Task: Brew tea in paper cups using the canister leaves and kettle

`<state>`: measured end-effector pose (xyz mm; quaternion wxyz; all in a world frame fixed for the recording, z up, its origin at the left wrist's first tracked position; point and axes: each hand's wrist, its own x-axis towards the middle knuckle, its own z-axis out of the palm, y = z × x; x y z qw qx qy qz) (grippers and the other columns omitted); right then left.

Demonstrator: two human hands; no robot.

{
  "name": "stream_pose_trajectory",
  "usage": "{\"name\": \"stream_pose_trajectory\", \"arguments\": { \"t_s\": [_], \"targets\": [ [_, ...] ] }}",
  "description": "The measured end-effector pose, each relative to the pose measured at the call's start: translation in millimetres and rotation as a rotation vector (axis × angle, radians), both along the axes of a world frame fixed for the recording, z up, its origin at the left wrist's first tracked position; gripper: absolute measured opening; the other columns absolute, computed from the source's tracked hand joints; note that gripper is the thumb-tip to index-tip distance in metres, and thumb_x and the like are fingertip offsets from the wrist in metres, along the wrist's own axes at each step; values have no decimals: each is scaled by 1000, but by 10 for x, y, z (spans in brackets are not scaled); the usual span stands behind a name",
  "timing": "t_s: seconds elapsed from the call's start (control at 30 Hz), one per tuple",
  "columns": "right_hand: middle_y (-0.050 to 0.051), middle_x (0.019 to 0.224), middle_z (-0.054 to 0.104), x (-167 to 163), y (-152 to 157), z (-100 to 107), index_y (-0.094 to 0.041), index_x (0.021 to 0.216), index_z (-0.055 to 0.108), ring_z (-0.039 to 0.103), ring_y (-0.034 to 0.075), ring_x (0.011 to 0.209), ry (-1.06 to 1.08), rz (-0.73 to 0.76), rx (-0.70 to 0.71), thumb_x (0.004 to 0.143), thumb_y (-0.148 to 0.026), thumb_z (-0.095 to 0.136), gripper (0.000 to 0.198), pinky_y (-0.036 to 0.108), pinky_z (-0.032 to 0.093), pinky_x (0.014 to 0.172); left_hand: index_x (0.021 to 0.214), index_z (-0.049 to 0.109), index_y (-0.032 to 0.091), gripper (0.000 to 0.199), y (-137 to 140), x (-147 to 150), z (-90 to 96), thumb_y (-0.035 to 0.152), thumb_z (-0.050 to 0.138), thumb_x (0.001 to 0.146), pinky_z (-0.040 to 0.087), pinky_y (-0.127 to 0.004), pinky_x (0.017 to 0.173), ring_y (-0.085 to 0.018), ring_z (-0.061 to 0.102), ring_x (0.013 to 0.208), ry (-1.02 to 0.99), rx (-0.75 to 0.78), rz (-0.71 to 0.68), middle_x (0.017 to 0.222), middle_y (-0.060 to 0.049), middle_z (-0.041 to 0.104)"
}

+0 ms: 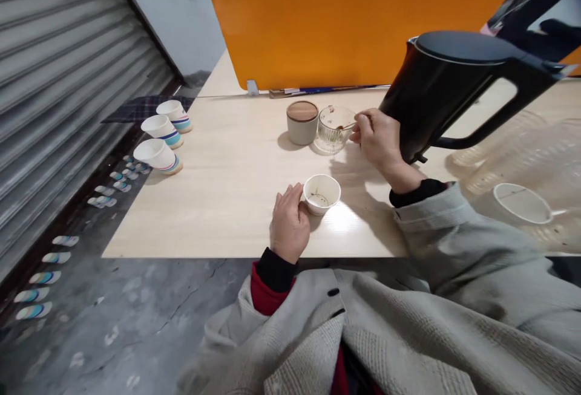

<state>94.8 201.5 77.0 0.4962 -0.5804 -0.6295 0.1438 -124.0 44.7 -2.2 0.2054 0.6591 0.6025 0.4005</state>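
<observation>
Head camera view is showing us at a pale wooden table (227,201), with a small white paper cup (322,192) standing upright near its front edge. Little dark bits are lying at the bottom of this cup. Our left hand (290,225) is resting just left of the cup, with its fingers lying long and close together. They are touching the cup's side, or nearly so, and are not wrapping around it. Our right hand (379,144) is reaching past the cup, up and to the right of it. We are pinching a thin spoon (348,126) between thumb and fingers, and its far end is dipping into a clear glass bowl (333,138). That bowl is sitting behind the cup, with some dark bits inside. A gray jar (302,132) with a brown wooden lid (302,110) is standing just left of the bowl, also behind the cup. We are seeing a big black kettle (454,89) to the right of the cup and farther back. Three striped paper cups (166,135) are leaning in a row, well to the left of the cup. Behind everything, an orange board (354,26) is standing across the table.
</observation>
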Motion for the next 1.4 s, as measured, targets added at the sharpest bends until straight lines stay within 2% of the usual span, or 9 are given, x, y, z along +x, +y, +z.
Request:
{"name": "stream_pose_trajectory", "arguments": {
  "t_s": [0.1,0.2,0.3,0.43,0.53,0.63,0.8,1.17,1.4],
  "targets": [
    [2,71,70,-67,96,-48,-20,88,65,69,15,60,38,10,-77,106,-38,54,28,28,55,63,141,69,23,51,6,2,24,8,47,97,32,-66,135,-31,59,151,-1,-11,2,152,-10,71],
    [4,77,73,-49,41,-80,-17,108,69,71,19,63,19,12,-98,104,-42,56,29,33,58,68,142,69,23,51,9,7,49,7,48,97,32,-66,135,-31,58,152,14,-36,-4,153,-10,70],
    [6,86,75,47,-234,-121,-14,139,61,76,25,76,-68,-13,-28,103,-46,58,48,42,61,84,144,68,22,55,10,12,57,5,47,97,33,-62,136,-30,58,152,30,-43,2,155,-11,69],
    [15,117,78,128,-849,-327,-15,148,58,75,29,105,-244,40,45,106,-46,52,53,48,60,98,148,65,21,57,13,13,26,5,45,97,32,-61,137,-30,54,156,13,-24,13,158,-11,66],
    [25,155,62,75,-1257,-576,-11,156,55,60,37,143,-493,152,-71,107,-48,45,61,57,51,118,150,63,18,59,15,7,-1,4,43,96,31,-60,137,-31,49,159,13,-18,25,160,-13,64],
    [26,174,41,-36,-1461,-751,-5,163,46,37,40,163,-718,228,-253,109,-50,41,71,62,34,131,152,61,17,59,18,-4,-7,5,41,98,29,-63,137,-32,46,161,38,-15,31,162,-14,62],
    [26,179,28,-158,-1475,-767,-2,168,40,23,39,170,-852,284,-364,110,-53,37,77,66,21,136,154,57,15,54,38,-25,16,11,44,102,26,-67,137,-37,40,164,148,-61,1,165,-16,58],
    [26,180,24,-224,-1479,-703,1,170,36,19,39,170,-859,292,-404,109,-53,36,82,64,18,137,156,52,11,50,-31,-50,10,18,44,107,25,-64,137,-39,31,168,516,-112,-69,172,-22,46],
    [26,179,23,-214,-1462,-736,1,170,36,19,40,170,-867,289,-395,109,-54,34,83,65,19,137,160,50,15,51,-36,-61,15,25,42,110,24,-63,137,-35,30,169,499,-122,-73,175,-20,44]
  ]
}}
